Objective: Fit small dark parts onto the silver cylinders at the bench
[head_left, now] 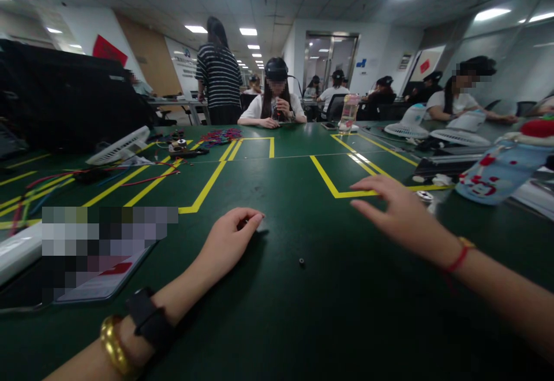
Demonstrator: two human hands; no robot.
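My left hand [236, 234] hovers at or just above the green table, thumb and fingertips pressed together. Whatever lies in that pinch, if anything, is hidden by the fingers. A small dark cylindrical piece with a hole in its end [302, 262] rests on the table between my two hands, apart from both. To the right, my right hand [392, 208] is raised over the table with thumb and forefinger spread, holding nothing. Just beyond its wrist sits a small round silver part [424, 197], nearest to that hand.
Yellow tape [324, 178] marks areas on the green table [268, 323]. A blue bottle [491, 170] stands at right, near white fans [461, 130]. On the left are loose wires [151, 180], a white fan [119, 145] and a flat card-like item [104, 288]. A person [272, 101] sits opposite.
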